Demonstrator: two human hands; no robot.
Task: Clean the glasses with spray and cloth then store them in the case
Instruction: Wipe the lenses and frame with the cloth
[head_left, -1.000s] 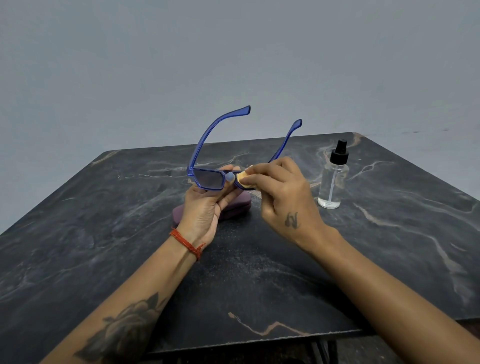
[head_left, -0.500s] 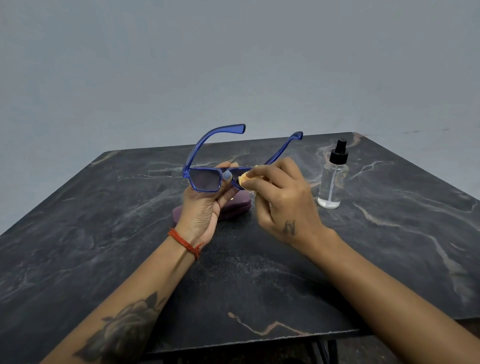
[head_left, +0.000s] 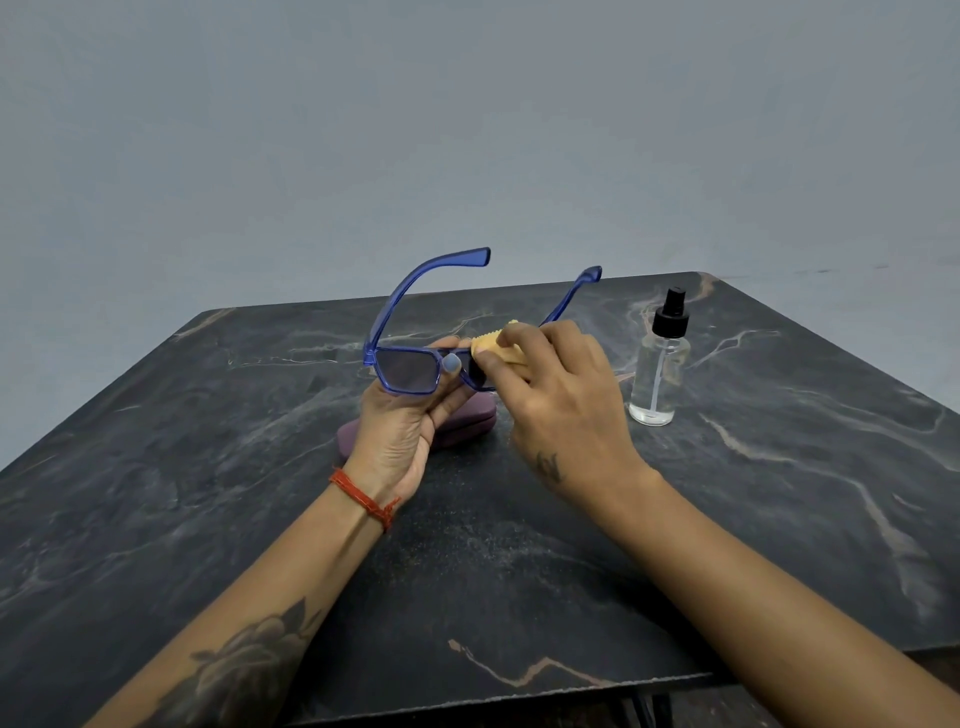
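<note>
The glasses (head_left: 415, 364) are held up in the air above the counter (head_left: 156, 467), approx. in the middle, with the lenses facing the person and both temples open, pointing away toward the wall. Their long axis runs left to right. The left hand (head_left: 400, 431) supports them from below: the fingers are curled round the bridge and the lower rim, the thumb with a blue nail pressing on the front, near the bridge. So the left lens is free to see, and the right lens lies directly under the right hand (head_left: 556, 410).

The right hand pinches the yellow cloth (head_left: 493, 345) between thumb and fingers and presses it on the right lens; fingers are closed tight on the cloth, nothing else in it. This hand is the nearer one to the spray bottle (head_left: 657, 374), which stands upright w/ its cap on, just to the right of it, not touching.

The purple case (head_left: 467, 426) lies shut on the counter, directly below and behind the left hand, partly hidden by it.

I judge the wiping step is in progress; storing is not yet done, and the case must be opened first.
</note>
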